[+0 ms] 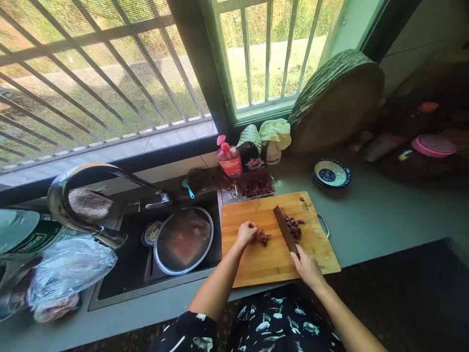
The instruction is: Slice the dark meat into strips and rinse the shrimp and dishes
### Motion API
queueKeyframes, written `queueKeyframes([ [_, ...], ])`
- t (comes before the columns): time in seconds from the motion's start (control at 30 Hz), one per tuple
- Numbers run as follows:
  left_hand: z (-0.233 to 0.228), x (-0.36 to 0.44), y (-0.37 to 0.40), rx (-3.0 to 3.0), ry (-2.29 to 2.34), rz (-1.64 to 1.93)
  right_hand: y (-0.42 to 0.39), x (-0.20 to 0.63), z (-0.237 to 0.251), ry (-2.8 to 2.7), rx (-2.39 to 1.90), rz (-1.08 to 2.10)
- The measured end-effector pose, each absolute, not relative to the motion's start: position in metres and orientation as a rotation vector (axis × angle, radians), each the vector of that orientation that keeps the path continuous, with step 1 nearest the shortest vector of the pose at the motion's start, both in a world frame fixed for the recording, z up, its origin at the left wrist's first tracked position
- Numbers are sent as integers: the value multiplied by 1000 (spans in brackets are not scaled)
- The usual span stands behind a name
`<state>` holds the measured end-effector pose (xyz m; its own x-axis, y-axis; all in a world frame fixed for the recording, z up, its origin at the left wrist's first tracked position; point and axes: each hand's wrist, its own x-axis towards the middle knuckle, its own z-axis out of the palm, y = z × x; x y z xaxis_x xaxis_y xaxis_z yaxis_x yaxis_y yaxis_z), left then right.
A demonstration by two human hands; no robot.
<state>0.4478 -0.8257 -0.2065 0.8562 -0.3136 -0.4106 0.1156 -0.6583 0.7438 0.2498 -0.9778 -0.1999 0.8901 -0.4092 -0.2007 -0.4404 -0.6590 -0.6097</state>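
A wooden cutting board (256,271) lies on the counter in front of me. My right hand (307,266) grips a kitchen knife (285,229) by its near end, and the dark blade slants away across the board. Right of the blade sits a pile of chopped dark red meat (293,226). My left hand (247,232) is closed, fingertips pinched at the left edge of a smaller heap of meat pieces (264,237); whatever is between them is hidden. Behind the board, a clear plastic tray (256,187) holds more dark red pieces.
A sink (128,274) on the left contains a round basin (211,230) under a curved faucet (88,168). A pink pump bottle (229,161) stands by the window. Stacked patterned plates (331,174) sit at the right, and a large round board (337,105) leans behind them.
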Motion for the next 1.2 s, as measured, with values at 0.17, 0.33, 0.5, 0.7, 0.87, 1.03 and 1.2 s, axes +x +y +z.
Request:
queueKeyframes([
  [0.17,-197,449,-834,2244,-189,-588,-980,249,-196,595,-2363,61],
  [0.33,-193,436,-848,2576,-424,-608,-983,249,-199,573,-2347,36],
  [0.5,-193,440,-851,2576,-404,-645,-984,248,-198,570,-2292,0],
  [0.7,-175,450,-870,2148,-251,-727,-987,232,-170,615,-2113,-68],
  [0.87,-174,422,-920,2031,-448,-795,-1005,212,-157,782,-2192,-198],
  [1.03,-180,412,-921,2173,-776,-556,-1020,199,-153,804,-2251,-258],
  [1.2,-185,414,-855,2392,-375,-344,-1003,203,-149,713,-2195,-158],
])
